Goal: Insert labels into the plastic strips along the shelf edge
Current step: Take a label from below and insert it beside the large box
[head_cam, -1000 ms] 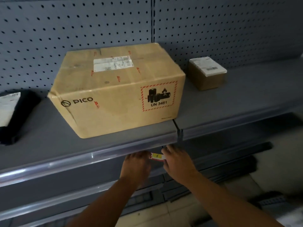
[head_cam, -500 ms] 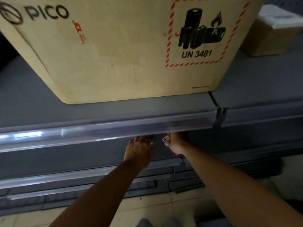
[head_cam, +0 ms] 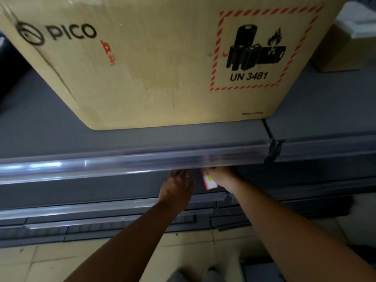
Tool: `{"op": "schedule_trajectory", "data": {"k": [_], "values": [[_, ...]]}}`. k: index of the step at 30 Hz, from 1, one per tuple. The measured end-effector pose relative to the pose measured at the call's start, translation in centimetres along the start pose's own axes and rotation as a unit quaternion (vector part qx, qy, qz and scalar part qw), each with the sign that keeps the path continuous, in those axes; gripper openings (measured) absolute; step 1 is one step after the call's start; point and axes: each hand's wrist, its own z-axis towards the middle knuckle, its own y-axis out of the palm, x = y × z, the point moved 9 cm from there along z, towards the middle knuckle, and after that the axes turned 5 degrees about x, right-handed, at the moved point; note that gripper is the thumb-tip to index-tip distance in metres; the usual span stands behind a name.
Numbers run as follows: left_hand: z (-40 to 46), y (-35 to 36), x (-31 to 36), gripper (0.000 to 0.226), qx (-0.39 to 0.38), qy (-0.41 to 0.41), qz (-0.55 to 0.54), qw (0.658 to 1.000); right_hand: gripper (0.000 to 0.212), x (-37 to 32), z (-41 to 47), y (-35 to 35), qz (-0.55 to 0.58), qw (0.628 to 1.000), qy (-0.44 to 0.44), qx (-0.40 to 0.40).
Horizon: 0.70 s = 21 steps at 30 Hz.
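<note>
Label (head_cam: 209, 181), red-edged, is held in the right hand (head_cam: 222, 177) just beneath the clear plastic strip (head_cam: 142, 162); left hand (head_cam: 177, 187) fingers are spread alongside, empty. Thin, light, easily creased card is judged best pinched at its edges.

A grey metal shelf (head_cam: 40, 127) spanned the view, its deck dim; a large cardboard box (head_cam: 158, 64) marked PICO and UN 3481 stood on it; a smaller carton (head_cam: 343, 49) sat at far right; lower shelves (head_cam: 101, 222) receded beneath; pale floor tiles (head_cam: 40, 263) lay below.
</note>
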Motion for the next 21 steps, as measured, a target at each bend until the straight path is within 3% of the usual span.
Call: {"op": "schedule_trajectory", "data": {"k": [4,10,14,17,21], "values": [[-4.1,-3.1,3.1,0.020,-0.023,-0.020,-0.107,0.994,0.013,-0.6,-6.3,-1.7,0.260,0.965,0.036,0.009],[-7.1,-9.6,8.2,0.011,-0.046,0.022,-0.165,0.985,0.013,-2.9,-13.1,-7.1,0.297,0.954,0.041,0.006],[-8.7,-11.2,9.6,0.014,-0.068,0.071,-0.118,0.988,0.013,-4.7,-16.0,-9.1,0.240,0.970,-0.024,-0.023],[-9.9,-12.4,9.6,0.004,-0.077,0.110,-0.029,0.991,0.011,-5.3,-18.2,-9.0,0.128,0.983,-0.114,-0.060],[-11.7,-14.8,10.8,0.018,-0.047,0.216,0.051,0.974,0.009,-6.8,-20.6,-8.6,-0.003,0.978,-0.180,-0.108]]}}
